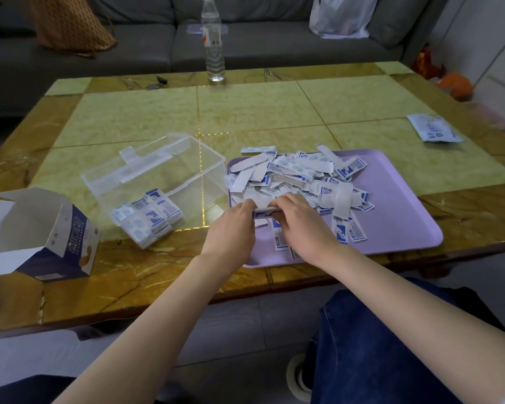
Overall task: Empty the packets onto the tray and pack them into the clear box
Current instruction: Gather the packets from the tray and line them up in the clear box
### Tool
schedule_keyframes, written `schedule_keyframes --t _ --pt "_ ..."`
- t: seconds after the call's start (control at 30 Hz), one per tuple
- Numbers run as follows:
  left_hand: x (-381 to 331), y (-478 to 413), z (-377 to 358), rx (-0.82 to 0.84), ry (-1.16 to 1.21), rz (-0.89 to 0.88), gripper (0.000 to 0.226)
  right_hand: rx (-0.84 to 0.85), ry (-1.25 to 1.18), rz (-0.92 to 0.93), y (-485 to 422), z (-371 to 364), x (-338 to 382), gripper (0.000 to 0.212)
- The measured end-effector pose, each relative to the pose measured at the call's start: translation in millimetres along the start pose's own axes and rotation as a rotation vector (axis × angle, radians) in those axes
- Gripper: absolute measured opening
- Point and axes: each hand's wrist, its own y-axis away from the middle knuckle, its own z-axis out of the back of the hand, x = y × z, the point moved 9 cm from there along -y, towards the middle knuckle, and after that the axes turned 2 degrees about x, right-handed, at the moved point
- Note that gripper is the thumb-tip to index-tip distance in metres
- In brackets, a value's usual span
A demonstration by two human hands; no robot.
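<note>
Head view: left hand [235, 225], right hand [299, 225] knuckles-up over tray [391, 205], both grips pinching packet stack [264, 210].

A purple tray [397, 228] lies flat on the right side of the surface. A big messy pile of little white-and-blue packets [298, 176] covers its far left part. A small stack [264, 211] sits pinched between the left hand [233, 225] and the right hand [301, 223]. The clear box [164, 170] stands tilted just left of the tray, with neat packets [149, 217] in its near corner.
</note>
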Motion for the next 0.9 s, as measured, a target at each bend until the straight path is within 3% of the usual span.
schedule_keyframes --t 0.27,0.53,0.73,0.83,0.9 --pt "7.8 13.4 44.0 -0.067 0.045 -0.057 0.014 -0.059 -0.074 0.105 -3.0 16.8 40.3 0.017" --pt "48.6 23.4 93.3 -0.182 0.049 0.012 0.013 0.076 -0.234 0.155 -26.7 18.0 92.9 0.015" --pt "82.0 33.1 132.3 -0.356 0.168 0.023 0.012 -0.01 -0.131 0.202 -59.5 33.4 139.7 0.015" --pt "108.5 43.2 143.3 -0.455 0.062 0.128 0.023 -0.019 -0.116 0.201 -86.1 32.1 153.7 0.015" --pt "124.6 48.0 138.2 -0.416 -0.058 0.198 0.025 -0.006 -0.096 0.166 -108.8 24.6 154.1 0.018"
